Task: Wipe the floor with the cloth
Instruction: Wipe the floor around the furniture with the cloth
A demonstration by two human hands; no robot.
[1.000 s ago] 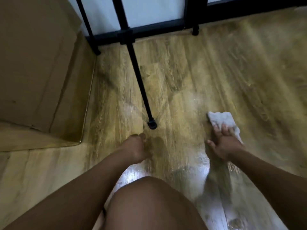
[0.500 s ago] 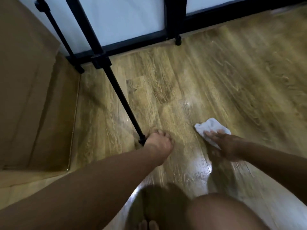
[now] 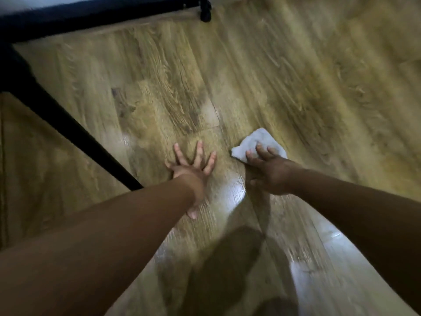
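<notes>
A small white cloth (image 3: 255, 142) lies crumpled on the wooden plank floor (image 3: 296, 76) at the centre right. My right hand (image 3: 268, 169) presses down on its near half, fingers laid over the fabric. My left hand (image 3: 193, 165) is planted flat on the bare floor just left of the cloth, fingers spread, holding nothing. A glossy wet-looking patch (image 3: 230, 190) shines on the planks between and below both hands.
A slanted black metal leg (image 3: 75, 137) runs from the left edge down to the floor near my left forearm. A black baseboard (image 3: 91, 17) with a small black foot (image 3: 205, 14) lines the far wall. A brown cardboard surface (image 3: 34, 167) fills the left side.
The view has swung forward and left. My left hand has opened from a loose curl to flat with spread fingers on the floor. The cloth under my right hand has slid farther away from me.
</notes>
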